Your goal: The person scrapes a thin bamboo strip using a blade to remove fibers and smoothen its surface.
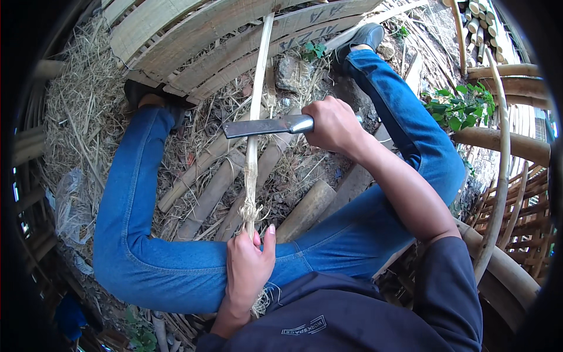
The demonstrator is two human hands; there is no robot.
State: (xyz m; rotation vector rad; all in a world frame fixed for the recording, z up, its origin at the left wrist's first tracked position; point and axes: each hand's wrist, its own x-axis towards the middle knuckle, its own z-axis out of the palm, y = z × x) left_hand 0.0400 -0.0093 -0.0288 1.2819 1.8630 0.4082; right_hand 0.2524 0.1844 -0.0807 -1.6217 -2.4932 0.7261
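Observation:
My left hand [249, 265] is closed around the lower end of a long pale bamboo strip [260, 76], close to my lap. The strip slants up and away between my legs to the wooden slats. In my right hand [333, 124] is a knife [255, 128] with a broad, flat blade and a shiny metal collar; my fist hides most of its handle. The blade lies crosswise over the strip, well ahead of my left hand. Curled shavings [251, 210] cling to the strip just above my left fingers, and more fine shavings [265, 299] hang beside my wrist.
Wooden slats [234, 50] stand at the far side, near my feet. Cut bamboo lengths [211, 196] lie on straw-covered ground between my legs. A grey stone [293, 73] sits past them. Bamboo rails [504, 144], a leafy plant [460, 108] and a woven basket [522, 217] are at right.

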